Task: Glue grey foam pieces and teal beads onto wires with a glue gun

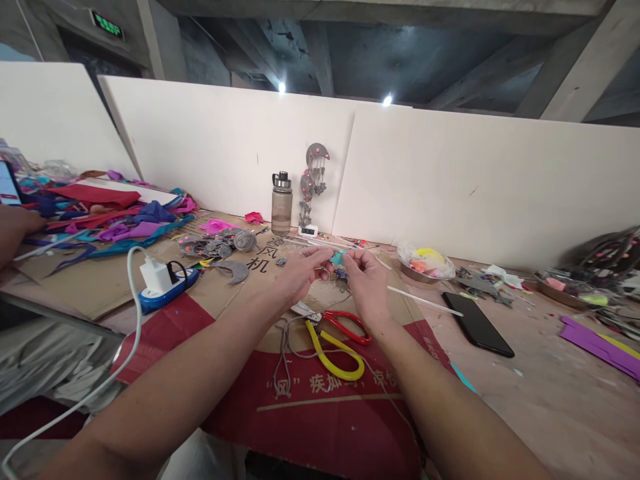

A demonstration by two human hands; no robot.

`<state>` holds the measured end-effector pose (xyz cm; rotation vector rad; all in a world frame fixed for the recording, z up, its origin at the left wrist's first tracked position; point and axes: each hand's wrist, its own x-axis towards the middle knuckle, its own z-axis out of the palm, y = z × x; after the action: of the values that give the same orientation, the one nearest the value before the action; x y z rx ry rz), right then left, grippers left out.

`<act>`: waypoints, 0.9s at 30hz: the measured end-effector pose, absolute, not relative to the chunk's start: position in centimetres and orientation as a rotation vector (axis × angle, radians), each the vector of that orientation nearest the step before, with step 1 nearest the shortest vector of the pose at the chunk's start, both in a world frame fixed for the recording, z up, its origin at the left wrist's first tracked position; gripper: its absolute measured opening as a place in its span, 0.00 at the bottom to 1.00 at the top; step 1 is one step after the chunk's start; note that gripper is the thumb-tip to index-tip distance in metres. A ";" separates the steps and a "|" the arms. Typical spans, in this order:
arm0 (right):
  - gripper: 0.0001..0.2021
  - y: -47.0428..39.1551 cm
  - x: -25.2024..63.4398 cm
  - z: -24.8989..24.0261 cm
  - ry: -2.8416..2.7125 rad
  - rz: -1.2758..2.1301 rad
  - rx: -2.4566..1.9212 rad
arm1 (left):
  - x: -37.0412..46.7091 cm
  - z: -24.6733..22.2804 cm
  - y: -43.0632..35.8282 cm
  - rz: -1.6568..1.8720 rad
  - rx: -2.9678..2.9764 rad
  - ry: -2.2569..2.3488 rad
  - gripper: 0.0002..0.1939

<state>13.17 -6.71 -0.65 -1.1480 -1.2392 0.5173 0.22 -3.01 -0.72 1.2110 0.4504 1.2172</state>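
Observation:
A small teal piece (339,257), which looks like felt, is held up between my two hands over the cardboard. My left hand (304,272) pinches its left side, and my right hand (369,283) grips its right side. The fingers partly cover it, so its full outline is hidden. Just below my hands lie scissors (336,363) with one yellow and one red handle loop. A thin grey cord (284,347) trails loosely beside them. A clear thin stick (425,301) extends to the right from behind my right hand.
A black phone (477,325), a bowl (425,272) and grey scraps (483,285) are at right. To the left sit a blue power strip (167,291), grey felt pieces (220,243) and heaped coloured cloth (120,213). A bottle (281,208) stands at the back. Another person's hand (20,223) shows far left.

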 end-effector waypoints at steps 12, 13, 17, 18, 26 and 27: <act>0.11 -6.9 12.7 -0.9 -1.286 0.406 -1.187 | 0.6 -1.5 -2.6 1.295 1.287 0.617 0.12; 0.11 -6.9 12.7 -0.9 -1.292 0.398 -1.188 | 0.6 -1.5 -2.7 1.302 1.285 0.625 0.12; 0.11 -6.8 12.7 -1.1 -1.345 0.388 -1.188 | 0.6 -1.3 -2.6 1.321 1.306 0.650 0.11; 0.10 -6.8 12.7 -1.2 -1.362 0.384 -1.189 | 0.5 -1.2 -2.6 1.331 1.308 0.658 0.11; 0.05 -7.0 12.8 -0.8 -1.414 0.277 -1.182 | 0.3 -1.2 -2.1 1.384 1.395 0.720 0.10; 0.05 -7.1 12.9 -0.8 -1.420 0.257 -1.188 | 0.3 -1.2 -2.1 1.383 1.417 0.726 0.10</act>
<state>12.86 -7.06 -0.76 -1.1883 -1.4203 0.2573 0.26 -2.14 -1.19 1.4171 0.7258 1.3826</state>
